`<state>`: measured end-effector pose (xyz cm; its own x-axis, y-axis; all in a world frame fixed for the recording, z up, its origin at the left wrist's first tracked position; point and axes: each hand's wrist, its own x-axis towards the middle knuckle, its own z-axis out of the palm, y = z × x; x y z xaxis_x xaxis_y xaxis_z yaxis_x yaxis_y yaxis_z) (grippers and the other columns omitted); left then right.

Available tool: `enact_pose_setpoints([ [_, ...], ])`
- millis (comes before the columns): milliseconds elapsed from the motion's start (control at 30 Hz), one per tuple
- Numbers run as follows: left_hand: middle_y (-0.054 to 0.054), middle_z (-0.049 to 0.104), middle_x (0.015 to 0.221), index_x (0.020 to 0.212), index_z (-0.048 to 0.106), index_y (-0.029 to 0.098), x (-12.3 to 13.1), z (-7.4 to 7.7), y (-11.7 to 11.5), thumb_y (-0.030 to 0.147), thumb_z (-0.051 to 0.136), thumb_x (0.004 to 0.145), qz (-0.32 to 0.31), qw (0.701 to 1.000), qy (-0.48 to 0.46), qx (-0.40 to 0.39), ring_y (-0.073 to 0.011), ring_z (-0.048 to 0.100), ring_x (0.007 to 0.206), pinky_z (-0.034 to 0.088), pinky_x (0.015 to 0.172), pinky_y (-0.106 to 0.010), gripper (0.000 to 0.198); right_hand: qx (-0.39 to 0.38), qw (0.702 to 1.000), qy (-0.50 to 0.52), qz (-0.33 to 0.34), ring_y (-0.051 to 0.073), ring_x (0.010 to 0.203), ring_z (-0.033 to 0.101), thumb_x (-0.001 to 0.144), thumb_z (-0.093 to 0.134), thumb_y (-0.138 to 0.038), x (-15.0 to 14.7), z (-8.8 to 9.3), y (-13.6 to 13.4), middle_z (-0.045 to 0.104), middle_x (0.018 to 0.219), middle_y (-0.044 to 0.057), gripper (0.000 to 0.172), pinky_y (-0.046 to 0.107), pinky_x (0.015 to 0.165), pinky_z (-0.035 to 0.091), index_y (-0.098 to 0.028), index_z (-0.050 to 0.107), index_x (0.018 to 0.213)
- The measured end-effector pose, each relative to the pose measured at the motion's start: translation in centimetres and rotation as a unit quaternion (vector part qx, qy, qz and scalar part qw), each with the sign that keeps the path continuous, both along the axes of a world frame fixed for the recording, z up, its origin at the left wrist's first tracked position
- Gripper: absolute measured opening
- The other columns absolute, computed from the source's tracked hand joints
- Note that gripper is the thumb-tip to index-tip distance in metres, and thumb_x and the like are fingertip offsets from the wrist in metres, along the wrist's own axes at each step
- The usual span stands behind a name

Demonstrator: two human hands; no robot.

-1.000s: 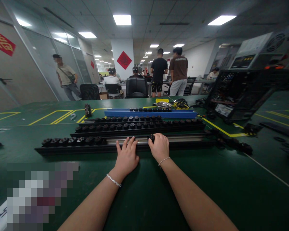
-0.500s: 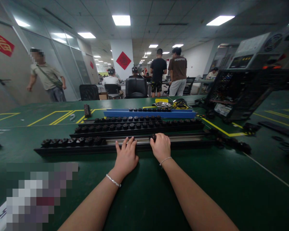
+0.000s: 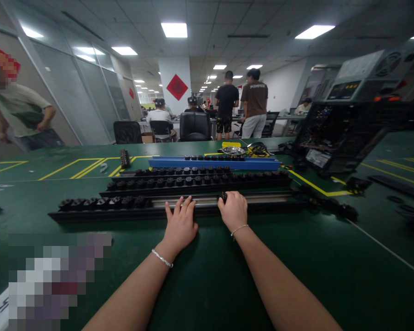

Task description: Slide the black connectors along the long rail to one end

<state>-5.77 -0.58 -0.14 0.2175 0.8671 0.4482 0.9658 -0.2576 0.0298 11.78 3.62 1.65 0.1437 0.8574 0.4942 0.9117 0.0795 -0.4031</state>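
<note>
– State, from the left?
– Black modules [image 3: 103, 202] line the left end of the nearest black rail [image 3: 106, 217]. The left hand [image 3: 181, 225], fingers moderately spread, rests on the rail's bare middle, gripping nothing visible.
– And the right hand [image 3: 235, 209]?
– Thumb and fingers are closed about a small black part [image 3: 223, 196] at the rail, right of centre. Far right: a computer case [image 3: 334, 138].

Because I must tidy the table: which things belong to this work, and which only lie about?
In use:
front black rail, under left hand
small black piece, in right hand

Apparently lying about:
computer case
metal dish
pale curved piece
</note>
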Motion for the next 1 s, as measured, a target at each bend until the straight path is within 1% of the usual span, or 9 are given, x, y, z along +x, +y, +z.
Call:
enact_pose_setpoints([
  [267,-0.008,0.040,0.145,0.134,0.042,0.019,0.0,-0.1,0.0,0.019,0.045,0.074,0.001,1.000,0.000,-0.001,-0.0290,0.026,0.136,0.002,0.110,-0.064,0.060,-0.025,1.000,-0.006,-0.014,0.024,0.100,0.052,0.084,0.046,-0.030,0.7,0.3,0.0,0.061,0.102,0.013,0.026,0.035,0.092,0.034,-0.013,0.063,0.095],
  [533,-0.007,0.041,0.144,0.133,0.042,0.019,0.0,-0.2,0.0,0.018,0.045,0.074,-0.001,1.000,0.002,0.011,-0.0292,0.028,0.136,0.005,0.109,-0.065,0.060,-0.045,0.999,-0.011,-0.011,0.024,0.099,0.054,0.084,0.046,-0.029,1.2,0.6,0.0,0.061,0.104,0.013,0.027,0.032,0.086,0.037,-0.013,0.064,0.096],
  [800,-0.008,0.042,0.144,0.134,0.042,0.019,0.0,-0.1,0.1,0.019,0.046,0.074,0.001,1.000,0.002,0.004,-0.0294,0.028,0.136,0.005,0.109,-0.065,0.060,-0.031,0.999,-0.004,-0.008,0.022,0.095,0.054,0.082,0.047,-0.031,1.6,0.7,0.1,0.063,0.099,0.011,0.026,0.033,0.086,0.037,-0.015,0.064,0.092],
  [1000,-0.009,0.041,0.144,0.134,0.041,0.019,0.0,0.0,0.0,0.019,0.046,0.074,0.002,1.000,0.003,0.000,-0.0296,0.027,0.136,0.005,0.110,-0.065,0.061,0.013,1.000,0.016,-0.014,0.023,0.095,0.053,0.076,0.053,-0.035,1.8,0.0,0.4,0.063,0.094,0.009,0.023,0.035,0.088,0.034,-0.017,0.060,0.087],
])
